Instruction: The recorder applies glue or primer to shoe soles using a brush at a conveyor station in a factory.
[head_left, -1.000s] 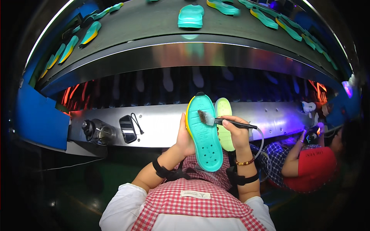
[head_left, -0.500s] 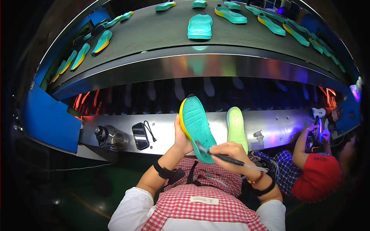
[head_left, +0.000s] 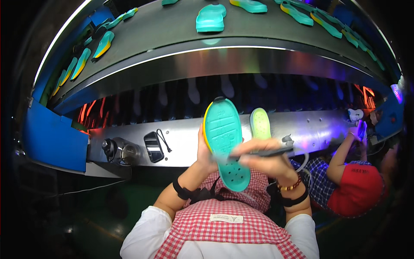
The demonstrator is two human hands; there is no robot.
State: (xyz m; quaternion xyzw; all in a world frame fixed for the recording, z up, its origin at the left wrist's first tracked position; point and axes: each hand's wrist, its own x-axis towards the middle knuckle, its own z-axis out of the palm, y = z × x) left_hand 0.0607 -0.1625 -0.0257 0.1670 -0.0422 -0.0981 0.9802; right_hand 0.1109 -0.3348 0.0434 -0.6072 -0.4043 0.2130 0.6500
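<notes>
My left hand (head_left: 205, 149) grips a teal shoe sole (head_left: 223, 125) by its left edge. Yellow runs along that edge, a black patch sits at the far tip, and small holes dot the near end. In my right hand (head_left: 271, 164) is a brush (head_left: 274, 152) with a black handle and a pale tube at its rear. Its blurred tip lies over the middle of the sole; contact cannot be made out. Beyond my right hand, a light-green insole-shaped piece (head_left: 261, 123) rests on the metal ledge, its near part hidden by that hand.
Several teal soles, one of them (head_left: 211, 19) central, lie on a dark conveyor belt (head_left: 168, 32) beyond the ledge (head_left: 185, 134). On the ledge's left are a bottle (head_left: 123, 152) and a phone (head_left: 153, 146) with a strap. Another person (head_left: 355, 190) works at the right.
My right hand has swept the brush from the sole's near left edge up toward its middle. The sole now stands straighter in my left hand, and the whole view has shifted slightly.
</notes>
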